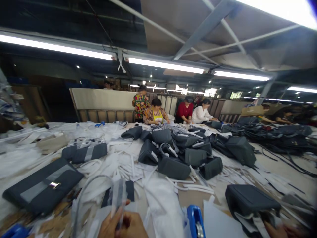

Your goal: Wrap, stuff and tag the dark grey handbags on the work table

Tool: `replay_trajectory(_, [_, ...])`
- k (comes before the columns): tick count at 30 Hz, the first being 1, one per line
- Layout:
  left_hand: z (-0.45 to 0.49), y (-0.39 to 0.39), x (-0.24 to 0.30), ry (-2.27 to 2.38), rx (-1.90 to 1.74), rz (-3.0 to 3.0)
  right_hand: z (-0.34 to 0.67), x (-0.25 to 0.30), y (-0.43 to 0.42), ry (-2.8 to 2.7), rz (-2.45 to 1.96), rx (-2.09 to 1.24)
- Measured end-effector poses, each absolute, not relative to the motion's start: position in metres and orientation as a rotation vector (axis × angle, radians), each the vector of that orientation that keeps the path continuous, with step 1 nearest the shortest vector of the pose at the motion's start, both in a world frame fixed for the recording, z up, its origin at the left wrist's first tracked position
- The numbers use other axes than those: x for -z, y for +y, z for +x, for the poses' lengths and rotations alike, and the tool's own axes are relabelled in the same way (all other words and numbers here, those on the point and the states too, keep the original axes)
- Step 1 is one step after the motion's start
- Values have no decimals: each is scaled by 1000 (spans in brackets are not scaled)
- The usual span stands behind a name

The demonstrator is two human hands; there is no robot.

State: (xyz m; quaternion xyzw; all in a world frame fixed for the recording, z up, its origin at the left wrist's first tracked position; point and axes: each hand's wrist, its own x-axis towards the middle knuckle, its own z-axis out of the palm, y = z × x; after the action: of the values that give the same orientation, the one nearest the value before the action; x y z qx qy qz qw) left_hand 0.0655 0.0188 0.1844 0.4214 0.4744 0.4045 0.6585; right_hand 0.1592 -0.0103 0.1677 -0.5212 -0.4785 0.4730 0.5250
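At the bottom, left of centre, my left hand (107, 225) pinches a clear plastic strip (118, 195) that stands up from the fingers. Close beside it, my right hand (136, 225) is curled at the strip's lower end, its fingertips partly hidden. A flat dark piece (130, 191) lies behind the strip. Left of my hands is a dark flap bag (44, 186) with a metal clasp and a pale band across it. A blue tape dispenser (195, 220) stands to my right.
A pile of dark bags (173, 167) covers the table's middle, among white strips and plastic. At lower right, a hand (279, 229), apparently another person's, touches a dark bag (250, 198). Several people work across the table. Another blue object (16, 231) sits at bottom left.
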Motion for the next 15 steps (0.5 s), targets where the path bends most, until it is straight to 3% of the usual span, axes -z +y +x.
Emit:
replay_trajectory(8, [59, 24, -196, 850, -757, 690, 163, -152, -32, -1590, -1121, -519])
replay_trajectory(11, [57, 21, -185, 885, -875, 733, 165, -155, -35, -1552, -1285, -633])
replay_trajectory(15, [65, 9, -178, 1061, -1004, 906, 159, -166, -31, -1238, -1396, -1059])
